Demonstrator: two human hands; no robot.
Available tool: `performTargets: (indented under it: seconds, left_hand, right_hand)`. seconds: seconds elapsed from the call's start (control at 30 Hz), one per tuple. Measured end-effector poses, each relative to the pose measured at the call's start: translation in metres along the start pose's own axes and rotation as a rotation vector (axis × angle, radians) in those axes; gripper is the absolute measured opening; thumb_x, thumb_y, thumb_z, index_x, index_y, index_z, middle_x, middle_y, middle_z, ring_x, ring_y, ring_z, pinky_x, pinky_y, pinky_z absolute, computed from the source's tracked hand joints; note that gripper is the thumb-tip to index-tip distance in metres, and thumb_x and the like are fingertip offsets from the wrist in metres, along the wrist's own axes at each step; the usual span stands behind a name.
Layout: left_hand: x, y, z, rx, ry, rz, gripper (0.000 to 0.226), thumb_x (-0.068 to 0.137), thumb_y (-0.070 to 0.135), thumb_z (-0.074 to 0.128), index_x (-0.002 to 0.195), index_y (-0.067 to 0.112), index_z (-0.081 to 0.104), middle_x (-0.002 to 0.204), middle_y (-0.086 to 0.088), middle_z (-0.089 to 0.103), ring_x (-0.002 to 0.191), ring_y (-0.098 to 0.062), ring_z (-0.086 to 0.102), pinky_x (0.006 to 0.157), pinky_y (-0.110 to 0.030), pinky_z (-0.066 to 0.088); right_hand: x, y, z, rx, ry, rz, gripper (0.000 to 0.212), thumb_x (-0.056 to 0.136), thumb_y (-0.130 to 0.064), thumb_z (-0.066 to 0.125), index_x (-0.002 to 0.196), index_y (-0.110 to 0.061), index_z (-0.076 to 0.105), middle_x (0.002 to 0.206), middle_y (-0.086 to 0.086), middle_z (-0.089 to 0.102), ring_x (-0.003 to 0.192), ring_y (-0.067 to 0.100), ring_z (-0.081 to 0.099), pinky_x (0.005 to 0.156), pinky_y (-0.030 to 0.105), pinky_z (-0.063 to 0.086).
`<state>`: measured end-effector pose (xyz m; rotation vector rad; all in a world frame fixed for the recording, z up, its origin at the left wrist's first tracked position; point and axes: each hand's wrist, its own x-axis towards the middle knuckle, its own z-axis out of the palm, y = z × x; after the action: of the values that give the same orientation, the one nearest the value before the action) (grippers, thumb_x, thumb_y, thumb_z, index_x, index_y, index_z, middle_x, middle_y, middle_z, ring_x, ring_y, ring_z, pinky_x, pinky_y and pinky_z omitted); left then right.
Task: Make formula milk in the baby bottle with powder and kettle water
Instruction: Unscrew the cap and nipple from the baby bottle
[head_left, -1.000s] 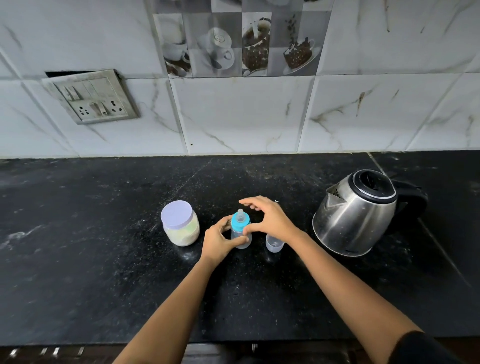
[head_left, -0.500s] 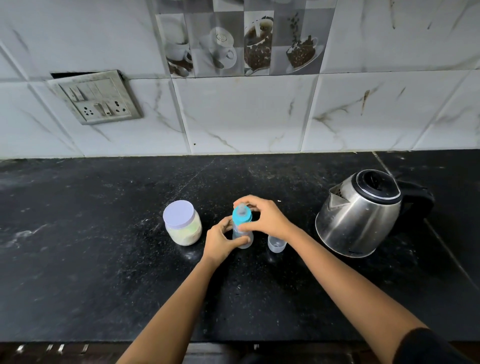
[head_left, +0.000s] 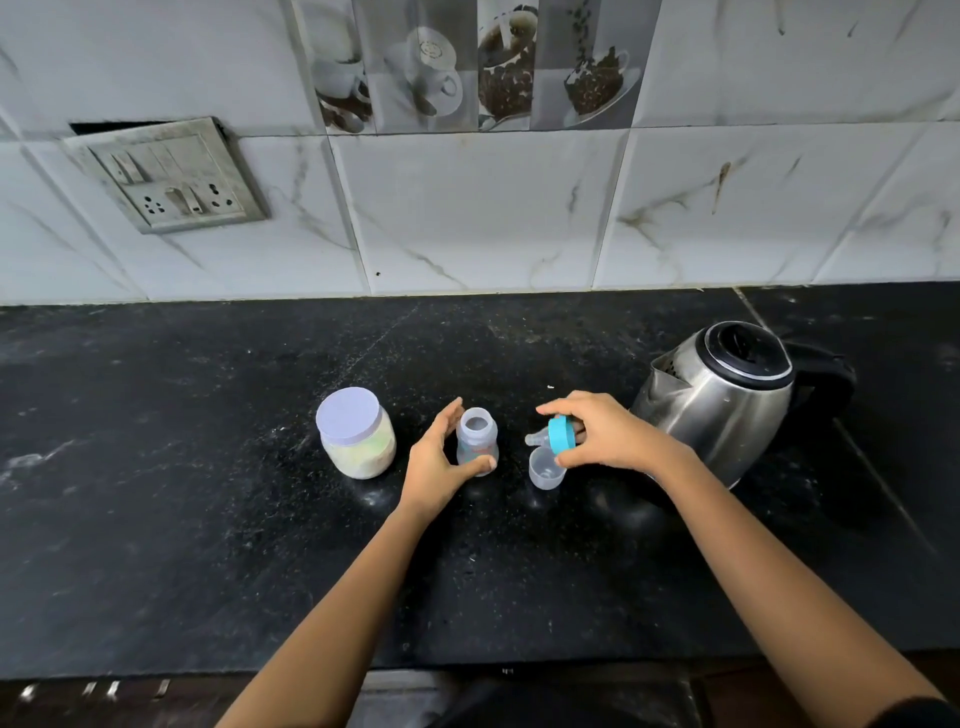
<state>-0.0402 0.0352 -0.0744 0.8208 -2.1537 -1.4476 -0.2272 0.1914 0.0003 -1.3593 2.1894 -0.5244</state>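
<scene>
Baby bottle (head_left: 477, 436), small and clear, stands upright and uncapped on the black tabletop (head_left: 156, 519), roughly at the centre of the view. Two bare forearms reach in from the near edge at 6 o'clock. The left hand (head_left: 439, 462) cups the bottle from its 9 o'clock side, the thumb against the bottle's lower wall and the fingers curved loosely behind it, so the grip is partly closed around the bottle. At the bottle's 3 o'clock, just beside it, the right hand (head_left: 608, 434) pinches the blue screw collar with teat (head_left: 556, 435) in a closed grip, holding it above the tabletop and turned sideways, the clear teat pointing toward the bottle. Directly below that collar a small clear cap (head_left: 545, 467) sits on the tabletop, open side up. At the bottle's 9 o'clock, near but apart from the left hand, stands a squat jar (head_left: 356, 434) of pale powder with a closed lavender lid. Further off at 2 o'clock sits a steel kettle (head_left: 719, 395) with a black lid and handle, spout facing left. Beyond, at 12 o'clock, rises a marble-patterned tiled wall (head_left: 467, 208), with a switch plate (head_left: 166, 176) at 10 o'clock.
</scene>
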Motion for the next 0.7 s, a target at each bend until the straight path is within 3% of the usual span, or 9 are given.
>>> performTargets:
  seconds: [0.1, 0.23, 0.37, 0.57, 0.63, 0.7]
  left_hand:
    - [-0.006, 0.002, 0.0, 0.004, 0.068, 0.002, 0.097, 0.064, 0.024, 0.087, 0.144, 0.021, 0.033, 0.138, 0.016, 0.04, 0.127, 0.003, 0.037, 0.103, -0.011, 0.028]
    - [-0.016, 0.0, -0.003, 0.033, 0.144, 0.009, 0.096, 0.064, 0.03, 0.086, 0.143, 0.02, 0.032, 0.143, 0.01, 0.04, 0.129, -0.001, 0.036, 0.107, -0.023, 0.029]
    - [-0.03, -0.002, -0.008, 0.036, 0.18, 0.01, 0.094, 0.066, 0.029, 0.085, 0.144, 0.018, 0.033, 0.146, 0.006, 0.039, 0.13, -0.002, 0.035, 0.108, -0.021, 0.028]
    - [-0.053, 0.005, -0.03, 0.088, 0.313, 0.085, 0.082, 0.067, 0.024, 0.085, 0.136, 0.018, 0.042, 0.134, 0.016, 0.045, 0.122, 0.005, 0.04, 0.096, 0.001, 0.026]
    - [-0.056, 0.008, -0.044, 0.106, 0.419, 0.122, 0.078, 0.065, 0.022, 0.086, 0.131, 0.016, 0.045, 0.129, 0.017, 0.047, 0.115, 0.006, 0.041, 0.094, 0.001, 0.028]
    - [-0.055, 0.004, -0.064, 0.099, 0.528, 0.156, 0.08, 0.063, 0.02, 0.087, 0.13, 0.015, 0.044, 0.127, 0.014, 0.045, 0.119, -0.002, 0.043, 0.1, -0.011, 0.032]
  right_hand:
    - [-0.002, -0.002, 0.008, -0.103, -0.03, 0.004, 0.063, 0.07, -0.027, 0.077, 0.127, -0.027, 0.05, 0.114, -0.009, 0.047, 0.107, 0.011, 0.046, 0.091, 0.032, 0.047]
    - [0.0, -0.007, 0.02, -0.236, -0.035, 0.006, 0.053, 0.069, -0.028, 0.076, 0.115, -0.023, 0.052, 0.111, -0.006, 0.052, 0.101, 0.015, 0.052, 0.083, 0.037, 0.05]
    - [0.003, -0.009, 0.03, -0.277, -0.037, 0.01, 0.057, 0.071, -0.027, 0.076, 0.122, -0.023, 0.051, 0.116, -0.005, 0.052, 0.108, 0.015, 0.048, 0.085, 0.033, 0.047]
    - [0.006, -0.015, 0.028, -0.285, -0.067, 0.047, 0.067, 0.067, -0.031, 0.078, 0.128, -0.024, 0.05, 0.12, -0.004, 0.051, 0.112, 0.017, 0.048, 0.088, 0.036, 0.048]
    - [0.006, -0.022, 0.021, -0.307, -0.076, 0.049, 0.07, 0.069, -0.032, 0.077, 0.132, -0.023, 0.049, 0.123, -0.003, 0.05, 0.116, 0.018, 0.047, 0.091, 0.037, 0.047]
    - [0.011, -0.038, 0.012, -0.306, -0.028, -0.008, 0.063, 0.074, -0.035, 0.075, 0.131, -0.023, 0.05, 0.125, -0.003, 0.05, 0.117, 0.017, 0.046, 0.092, 0.037, 0.046]
